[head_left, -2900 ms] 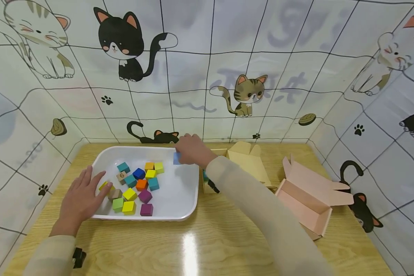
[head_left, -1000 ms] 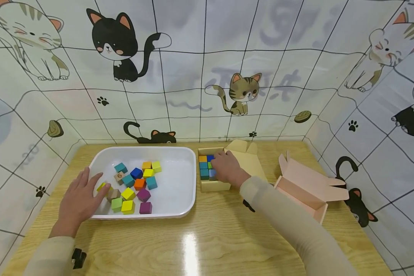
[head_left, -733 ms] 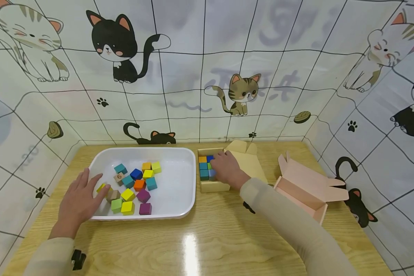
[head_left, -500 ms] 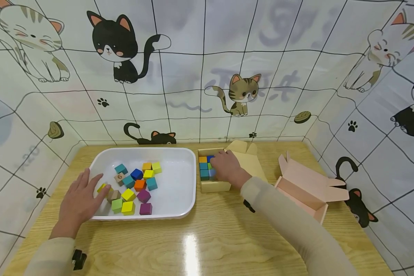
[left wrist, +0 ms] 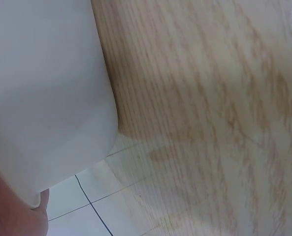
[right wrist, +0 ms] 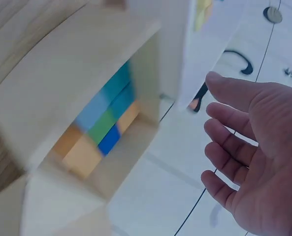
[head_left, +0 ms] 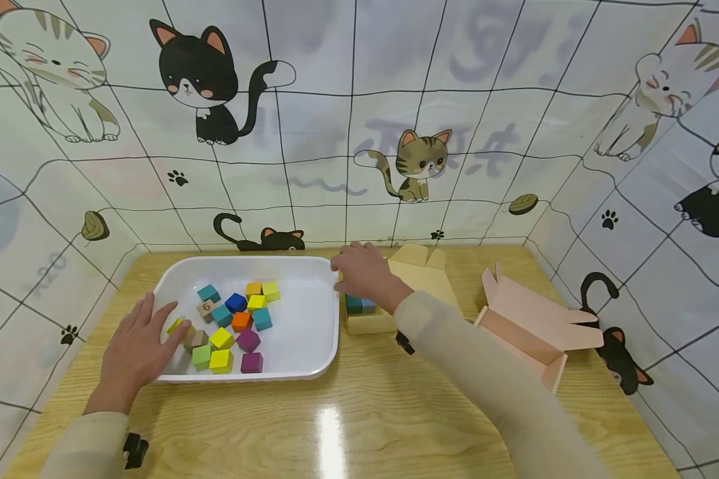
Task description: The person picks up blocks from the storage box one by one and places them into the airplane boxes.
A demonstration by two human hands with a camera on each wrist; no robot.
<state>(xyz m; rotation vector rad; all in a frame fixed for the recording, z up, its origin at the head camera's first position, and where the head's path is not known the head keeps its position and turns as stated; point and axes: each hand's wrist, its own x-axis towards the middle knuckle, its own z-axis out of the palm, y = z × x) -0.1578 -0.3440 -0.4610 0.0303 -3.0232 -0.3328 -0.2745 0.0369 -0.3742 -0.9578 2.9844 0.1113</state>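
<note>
In the head view, my left hand [head_left: 138,346] holds the left rim of a white tray [head_left: 302,319], thumb inside, fingers along the outer side. The left wrist view shows part of that hand [left wrist: 10,209] at the tray wall [left wrist: 57,93]. Coloured cube blocks lie loose in the tray, among them a purple block [head_left: 251,362] and an orange block [head_left: 242,322]. My right hand [head_left: 365,269] hovers over the left edge of a pale yellow box [head_left: 371,324]. Its fingers are loosely bent and empty in the right wrist view. Packed blocks include a green block [right wrist: 101,127] and a blue block [right wrist: 109,141].
A pink cardboard box [head_left: 527,339] stands with its lid up at the right. The yellow box's lid [head_left: 425,276] leans back behind my right hand. A cat-patterned sheet [head_left: 323,126] walls in the wooden table [head_left: 395,412].
My right hand carried a light blue block from the tray into the yellow box and let it go there. It has since moved left toward the tray. My left hand has stayed put.
</note>
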